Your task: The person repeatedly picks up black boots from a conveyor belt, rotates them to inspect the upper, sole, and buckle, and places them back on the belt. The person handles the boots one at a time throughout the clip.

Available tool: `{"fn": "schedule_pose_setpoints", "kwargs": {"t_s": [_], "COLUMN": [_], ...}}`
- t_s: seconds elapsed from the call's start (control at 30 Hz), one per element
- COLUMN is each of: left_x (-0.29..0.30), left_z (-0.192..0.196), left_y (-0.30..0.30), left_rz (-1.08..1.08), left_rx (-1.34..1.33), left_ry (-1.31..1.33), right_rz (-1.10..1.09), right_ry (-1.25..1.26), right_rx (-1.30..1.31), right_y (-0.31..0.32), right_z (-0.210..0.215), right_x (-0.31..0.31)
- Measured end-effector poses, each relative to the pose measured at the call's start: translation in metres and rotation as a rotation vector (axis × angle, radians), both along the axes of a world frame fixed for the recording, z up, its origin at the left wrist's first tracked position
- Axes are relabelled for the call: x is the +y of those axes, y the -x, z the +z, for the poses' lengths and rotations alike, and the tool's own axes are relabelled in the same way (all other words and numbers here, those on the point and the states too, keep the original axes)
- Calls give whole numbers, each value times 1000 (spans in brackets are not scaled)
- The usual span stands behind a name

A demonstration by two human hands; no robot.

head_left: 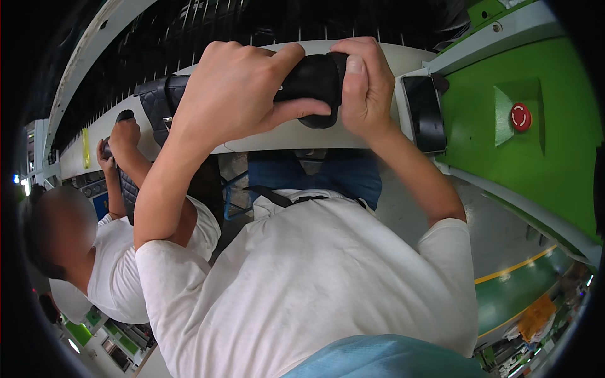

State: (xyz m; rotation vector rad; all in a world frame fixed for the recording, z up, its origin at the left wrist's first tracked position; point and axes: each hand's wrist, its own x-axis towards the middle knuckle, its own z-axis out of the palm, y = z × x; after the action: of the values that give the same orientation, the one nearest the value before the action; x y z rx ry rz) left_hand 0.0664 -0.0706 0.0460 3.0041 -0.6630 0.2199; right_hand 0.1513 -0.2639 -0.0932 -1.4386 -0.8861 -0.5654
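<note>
A black, leather-like rounded piece [309, 79] is between my two hands above the white table; its exact kind I cannot make out. My left hand [233, 91] grips its left side, thumb stretched along the near face and fingers over the top. On its right end my right hand [365, 85] is closed, with the thumb pressed against the edge. Beside my left wrist lies a black quilted bag-like item [154, 101] with a strap and a small metal fitting, partly hidden by my arm.
Thin upright metal pins [252, 34] line the far side of the white table [403, 57]. Right of my hands rests a dark phone-like slab [423, 113], next to a green machine panel [523, 176] with a red stop button [521, 117]. A co-worker [120, 271] handles a dark item at left.
</note>
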Motion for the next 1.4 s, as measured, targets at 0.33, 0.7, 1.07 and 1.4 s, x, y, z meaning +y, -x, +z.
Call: {"fn": "schedule_pose_setpoints", "kwargs": {"t_s": [0.33,0.7,1.07,1.4], "left_x": [22,16,-14,-9], "left_z": [-3,-172,-202,-206], "left_y": [42,121,113,109], "left_rz": [-117,271,280,299], "left_rx": [-72,10,-319,-373], "left_ry": [96,1029,872,884], "right_rz": [603,196,67,83], "right_ry": [192,623,677,804], "right_rx": [454,80,-185,-213], "right_y": [29,39,58,82], "right_z": [-36,-18,-30,-14], "right_x": [-23,-63,-60,-24]}}
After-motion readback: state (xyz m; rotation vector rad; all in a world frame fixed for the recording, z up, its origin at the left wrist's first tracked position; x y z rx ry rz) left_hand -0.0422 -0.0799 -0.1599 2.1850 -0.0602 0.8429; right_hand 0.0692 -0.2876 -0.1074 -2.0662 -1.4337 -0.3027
